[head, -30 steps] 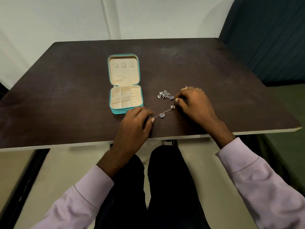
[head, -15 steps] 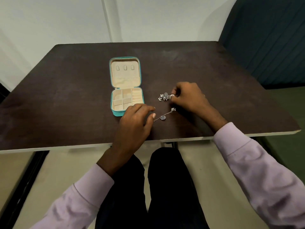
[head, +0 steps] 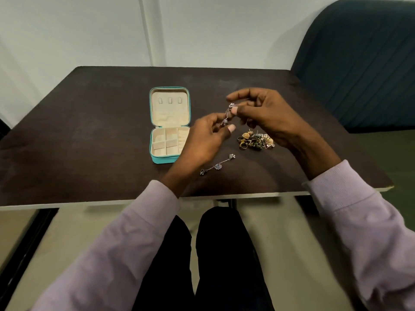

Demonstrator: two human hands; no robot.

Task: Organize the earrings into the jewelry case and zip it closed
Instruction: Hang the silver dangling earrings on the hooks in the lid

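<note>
The teal jewelry case (head: 170, 159) lies open on the dark table (head: 89, 142), its cream lid flat behind the divided tray. Above the table, right of the case, my right hand (head: 267, 117) pinches the top of a silver dangling earring (head: 227, 114). My left hand (head: 202, 142) holds the earring's lower end between thumb and fingers. A second silver chain earring (head: 217, 166) lies near the front edge below my left hand. A pile of gold and dark earrings (head: 256, 140) rests under my right hand.
A dark teal upholstered chair (head: 363, 63) stands at the table's right rear corner. A white wall runs behind the table. My legs in dark trousers show below the table's front edge.
My right hand picked the silver cluster earring off the table and raised it; my left hand left the chain earring and rose to hold its lower end. The gold pile is uncovered.
</note>
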